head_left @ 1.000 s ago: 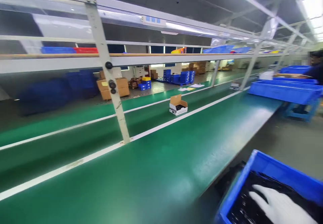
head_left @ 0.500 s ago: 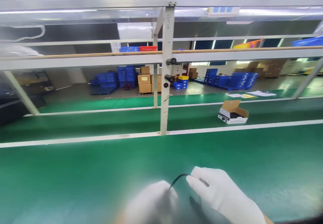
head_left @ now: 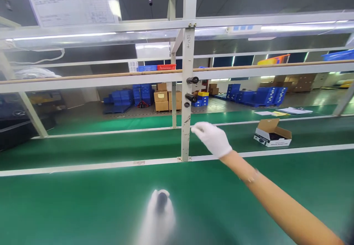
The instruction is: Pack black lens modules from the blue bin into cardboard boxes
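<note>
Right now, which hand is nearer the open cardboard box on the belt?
Right. The right hand is stretched out over the belt, just left of the open cardboard box. The left hand is low and near the body, its grip closed on a dark object, far from the box.

The gloved right hand (head_left: 212,139) reaches forward on an outstretched bare arm, while the blurred left hand (head_left: 159,215) stays low, fingers curled.

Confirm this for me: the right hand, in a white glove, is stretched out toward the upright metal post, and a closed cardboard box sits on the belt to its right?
Not quite: the head view shows the cardboard box open, flap up. The gloved right hand does reach toward the post.
</note>
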The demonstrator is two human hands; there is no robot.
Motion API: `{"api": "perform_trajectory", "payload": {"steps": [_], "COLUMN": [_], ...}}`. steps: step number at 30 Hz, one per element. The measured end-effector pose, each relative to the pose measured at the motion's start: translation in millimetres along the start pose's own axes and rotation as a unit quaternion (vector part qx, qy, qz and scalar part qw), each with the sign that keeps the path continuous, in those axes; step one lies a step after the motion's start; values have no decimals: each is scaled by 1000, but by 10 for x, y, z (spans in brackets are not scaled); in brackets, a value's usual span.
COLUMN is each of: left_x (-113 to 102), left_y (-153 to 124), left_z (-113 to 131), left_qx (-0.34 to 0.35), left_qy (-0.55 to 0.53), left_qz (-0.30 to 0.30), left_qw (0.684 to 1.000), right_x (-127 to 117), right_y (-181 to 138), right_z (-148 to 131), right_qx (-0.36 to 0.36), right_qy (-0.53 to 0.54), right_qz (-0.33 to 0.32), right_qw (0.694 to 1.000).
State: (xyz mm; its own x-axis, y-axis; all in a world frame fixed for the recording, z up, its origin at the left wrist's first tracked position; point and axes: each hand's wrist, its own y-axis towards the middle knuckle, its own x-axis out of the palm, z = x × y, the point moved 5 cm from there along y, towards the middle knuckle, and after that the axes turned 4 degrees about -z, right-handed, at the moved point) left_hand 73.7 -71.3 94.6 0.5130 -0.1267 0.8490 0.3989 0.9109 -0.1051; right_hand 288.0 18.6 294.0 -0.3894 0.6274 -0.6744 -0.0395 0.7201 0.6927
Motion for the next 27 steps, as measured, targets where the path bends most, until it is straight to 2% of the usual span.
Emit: {"api": "perform_trajectory", "payload": {"steps": [2,5,9,11,13,15,18,21,23,25,27], "left_x": [14,-9,-83,-58,25,144,289,327,300,274,284], "left_y": [33,96,182,194,180,153,134,141,134,99,43], "left_z": [-32,-93,-102,-56,24,102,143,69,-3,-73,-127], "left_qx": [1,2,-4,-5,4,8,-12,-28,-12,3,-2], "left_qy": [15,39,50,47,39,22,-19,-29,-23,-16,5], "left_qz": [-23,-47,-48,-29,0,14,-4,-26,-3,36,54], "left_qw": [1000,998,998,998,999,1000,1000,999,1000,999,999], "right_x": [45,235,345,276,178,90,34,154,230,262,248], "right_y": [549,1022,1219,1241,1182,969,321,-490,-914,-1145,-1216], "right_z": [170,274,201,137,49,-109,-469,-871,-1069,-1187,-1245], "right_qx": [20,53,65,71,79,69,16,-61,-101,-122,-137], "right_qy": [6,23,31,33,45,71,121,175,164,142,135], "right_qz": [54,88,114,118,89,43,-42,-231,-335,-392,-410], "right_qw": [998,994,991,990,992,994,992,955,922,901,891]}}
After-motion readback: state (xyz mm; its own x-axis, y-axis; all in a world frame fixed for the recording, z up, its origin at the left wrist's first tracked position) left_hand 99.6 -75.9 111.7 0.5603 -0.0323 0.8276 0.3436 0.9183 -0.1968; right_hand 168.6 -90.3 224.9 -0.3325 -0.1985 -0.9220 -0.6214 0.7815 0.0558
